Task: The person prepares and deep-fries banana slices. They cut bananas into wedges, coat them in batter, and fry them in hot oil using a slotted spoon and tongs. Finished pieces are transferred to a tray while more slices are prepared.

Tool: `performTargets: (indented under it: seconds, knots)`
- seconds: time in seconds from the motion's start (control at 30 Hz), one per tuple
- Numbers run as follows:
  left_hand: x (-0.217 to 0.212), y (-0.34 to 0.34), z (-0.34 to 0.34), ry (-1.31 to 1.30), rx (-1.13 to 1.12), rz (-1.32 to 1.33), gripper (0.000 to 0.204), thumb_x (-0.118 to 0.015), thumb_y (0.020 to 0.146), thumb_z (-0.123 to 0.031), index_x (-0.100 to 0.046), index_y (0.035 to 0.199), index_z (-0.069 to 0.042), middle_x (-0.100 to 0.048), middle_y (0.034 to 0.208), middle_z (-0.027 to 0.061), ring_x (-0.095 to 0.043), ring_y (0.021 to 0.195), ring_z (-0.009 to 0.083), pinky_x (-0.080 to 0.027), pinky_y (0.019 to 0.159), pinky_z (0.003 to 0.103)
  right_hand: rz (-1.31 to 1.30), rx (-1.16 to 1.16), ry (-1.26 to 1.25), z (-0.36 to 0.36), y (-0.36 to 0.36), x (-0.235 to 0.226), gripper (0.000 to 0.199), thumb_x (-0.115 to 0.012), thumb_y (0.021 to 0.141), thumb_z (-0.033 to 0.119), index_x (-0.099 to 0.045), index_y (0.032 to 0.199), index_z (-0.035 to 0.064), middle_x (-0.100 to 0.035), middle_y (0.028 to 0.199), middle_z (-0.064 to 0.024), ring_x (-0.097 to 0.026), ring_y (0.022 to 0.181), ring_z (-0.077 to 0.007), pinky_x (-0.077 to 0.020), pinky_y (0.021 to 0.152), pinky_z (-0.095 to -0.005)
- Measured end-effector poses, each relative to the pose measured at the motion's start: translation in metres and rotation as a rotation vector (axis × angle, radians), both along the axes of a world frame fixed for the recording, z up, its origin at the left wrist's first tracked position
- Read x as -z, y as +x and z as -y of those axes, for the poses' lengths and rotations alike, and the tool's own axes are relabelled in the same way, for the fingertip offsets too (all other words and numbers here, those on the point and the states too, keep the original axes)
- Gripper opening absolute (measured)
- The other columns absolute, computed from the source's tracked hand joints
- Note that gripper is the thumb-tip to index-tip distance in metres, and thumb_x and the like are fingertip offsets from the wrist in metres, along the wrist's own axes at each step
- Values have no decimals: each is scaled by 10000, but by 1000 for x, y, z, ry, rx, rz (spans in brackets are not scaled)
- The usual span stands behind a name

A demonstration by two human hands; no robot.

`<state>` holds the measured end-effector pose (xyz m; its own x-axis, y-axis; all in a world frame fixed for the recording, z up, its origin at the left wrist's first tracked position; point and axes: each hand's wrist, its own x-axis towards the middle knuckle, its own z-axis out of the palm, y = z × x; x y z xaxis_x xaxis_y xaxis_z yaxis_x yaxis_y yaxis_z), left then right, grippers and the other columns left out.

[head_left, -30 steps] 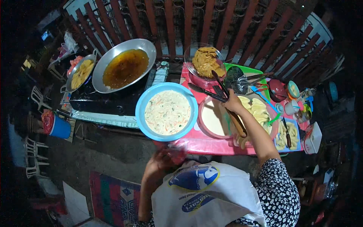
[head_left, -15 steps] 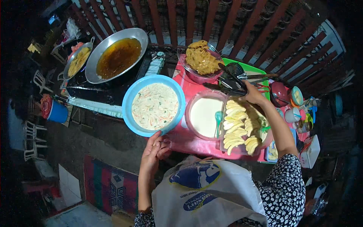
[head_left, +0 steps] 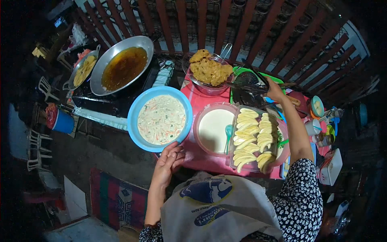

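My right hand (head_left: 275,90) is closed on black tongs (head_left: 257,75), whose two arms spread over a green tray (head_left: 234,72) at the back of the table. My left hand (head_left: 166,164) has loosely bent fingers and holds nothing. Its fingertips are at the near rim of a light blue basin (head_left: 133,128), which contains a pale batter with orange and green shreds (head_left: 162,120). Right of it, a pink basin (head_left: 198,139) holds smooth cream-coloured batter and a green spoon (head_left: 228,133). Sliced peeled bananas (head_left: 246,139) lie in rows in a clear container (head_left: 232,161).
A wide pan of brown oil (head_left: 125,66) sits on a black stove (head_left: 90,97) at the back left, beside a smaller pan of yellow food (head_left: 84,71). Golden fried pieces (head_left: 210,71) fill a bowl near the slatted fence (head_left: 201,28). Cups and tubs crowd the right side.
My right hand has moved slightly right and away from me with the tongs, off the banana container. The left hand has hardly moved. The whole view has shifted a little.
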<state>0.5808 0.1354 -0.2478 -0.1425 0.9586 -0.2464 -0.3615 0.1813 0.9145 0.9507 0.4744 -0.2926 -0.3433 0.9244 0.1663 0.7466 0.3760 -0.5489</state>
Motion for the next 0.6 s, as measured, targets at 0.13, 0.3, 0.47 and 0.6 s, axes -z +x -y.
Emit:
performTargets:
  seconds: [0.13,0.3,0.47,0.6]
  knots:
    - [-7,-3,6,-37,-57,-15,402,-467,896,-184,-370,1256,-32,-507,1142,110,-542,970,177,-452,814,270,-108,222,14,20,10,-28,827,-745,565,67,-316,1272,75,-533,1110,-187,-560,945,-257,-435,801,-339]
    - [-11,-19,18,-33,-195,-29,391,-484,888,-182,-390,1240,-41,-526,1115,112,-549,959,179,-462,797,277,-278,620,329,48,92,-38,669,-673,643,118,-361,1226,18,-521,1092,-169,-504,1036,-269,-395,871,-328]
    - [-20,-25,13,-40,-248,-55,369,-486,884,-188,-424,1215,-37,-534,1100,123,-562,935,190,-477,774,291,211,1082,-14,34,213,31,724,-717,614,360,-367,1170,56,-554,1070,-225,-548,964,-399,-428,817,-461]
    - [-35,-19,2,-62,-214,-86,327,-420,910,-137,-408,1225,-47,-514,1132,107,-550,949,176,-449,806,278,90,556,232,26,188,82,911,-756,600,283,-255,1305,-3,-404,1253,-244,-400,1161,-361,-358,932,-401]
